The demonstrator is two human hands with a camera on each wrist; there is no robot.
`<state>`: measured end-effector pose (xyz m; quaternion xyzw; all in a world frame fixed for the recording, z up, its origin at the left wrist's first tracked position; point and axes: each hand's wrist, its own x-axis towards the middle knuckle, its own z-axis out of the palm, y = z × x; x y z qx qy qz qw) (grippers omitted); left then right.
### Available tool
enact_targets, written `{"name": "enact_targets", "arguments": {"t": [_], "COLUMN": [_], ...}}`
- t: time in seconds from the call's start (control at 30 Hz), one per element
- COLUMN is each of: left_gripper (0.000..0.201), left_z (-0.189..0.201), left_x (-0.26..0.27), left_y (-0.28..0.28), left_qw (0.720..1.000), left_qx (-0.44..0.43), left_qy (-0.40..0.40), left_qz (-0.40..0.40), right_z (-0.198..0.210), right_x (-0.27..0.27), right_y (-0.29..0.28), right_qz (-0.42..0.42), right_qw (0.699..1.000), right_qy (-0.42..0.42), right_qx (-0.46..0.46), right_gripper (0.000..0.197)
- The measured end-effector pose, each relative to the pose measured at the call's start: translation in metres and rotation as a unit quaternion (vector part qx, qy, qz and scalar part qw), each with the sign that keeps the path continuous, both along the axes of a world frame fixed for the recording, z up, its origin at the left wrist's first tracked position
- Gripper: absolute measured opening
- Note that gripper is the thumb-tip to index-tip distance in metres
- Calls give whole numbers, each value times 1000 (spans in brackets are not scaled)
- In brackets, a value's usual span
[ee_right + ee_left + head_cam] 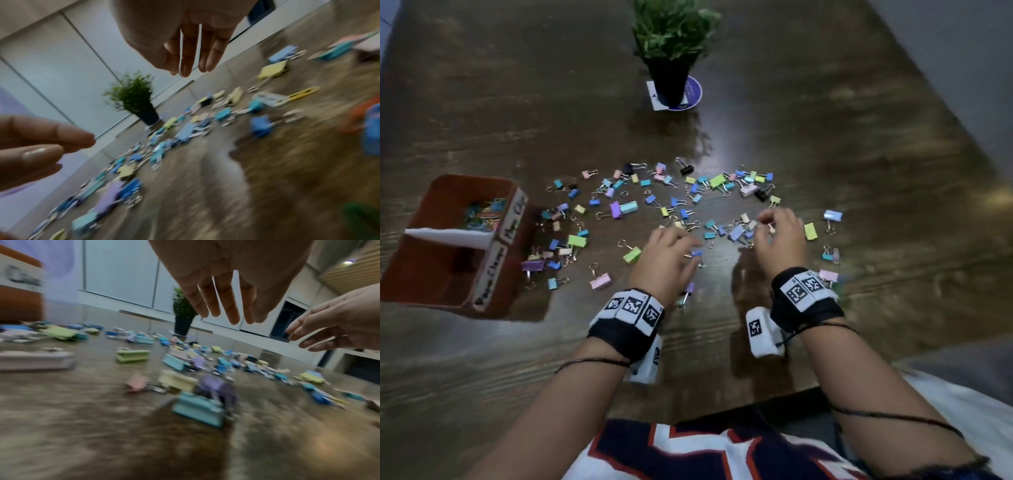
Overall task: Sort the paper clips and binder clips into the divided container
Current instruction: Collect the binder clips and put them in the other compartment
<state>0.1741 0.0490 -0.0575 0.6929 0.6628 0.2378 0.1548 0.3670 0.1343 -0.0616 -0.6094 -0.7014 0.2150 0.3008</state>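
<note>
The left hand (666,255) is held low over the counter (825,137), with its fingers (213,305) stretched out straight and nothing held in them. A small blue binder clip (697,253) lies right by its fingertips, but whether it is touched cannot be told. The right hand (780,236) is seen just beside the left hand, and its fingers are curled loosely; something small and shiny seems to be pinched there, yet the picture is too blurry to be sure. Black bands with square black-and-white marks (631,308) are worn on both wrists. Many binder clips (654,198) in blue, green, pink, purple and yellow are scattered around and beyond the left hand. The divided container (417,287), a reddish-brown box, is found well to the left of the left hand. It is split by a white wall (448,236). Coloured paper clips (482,214) are seen in its far part, and something dark sits in its near part. A potted plant (671,44) is placed far beyond the left hand, on a round blue mat (695,92).
</note>
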Motion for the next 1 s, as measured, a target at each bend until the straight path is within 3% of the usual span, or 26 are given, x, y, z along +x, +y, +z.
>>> {"name": "enact_targets", "arguments": {"t": [0.27, 0.4, 0.57, 0.73, 0.83, 1.0], "left_gripper": [32, 36, 41, 49, 44, 30], "left_z": [-14, -21, -28, -31, -33, -37], "left_x": [113, 142, 161, 169, 171, 175], "left_y": [41, 58, 70, 72, 74, 76], "left_qw": [985, 975, 972, 971, 971, 975], "left_qx": [-71, -87, -94, -103, -102, -101], "left_qy": [59, 102, 178, 209, 207, 185], "left_qz": [-144, -176, -117, -62, -60, -63], "right_z": [-15, -25, -27, -17, -21, -15], "right_x": [118, 145, 154, 149, 145, 141], "right_y": [19, 22, 21, 26, 30, 33], "right_qz": [-178, -210, -210, -178, -162, -137], "right_qw": [979, 962, 953, 952, 954, 951], "right_qy": [-47, -52, -51, -57, -69, -101], "right_qx": [-91, -168, -212, -244, -242, -260], "right_gripper": [16, 9, 11, 33, 26, 34]}}
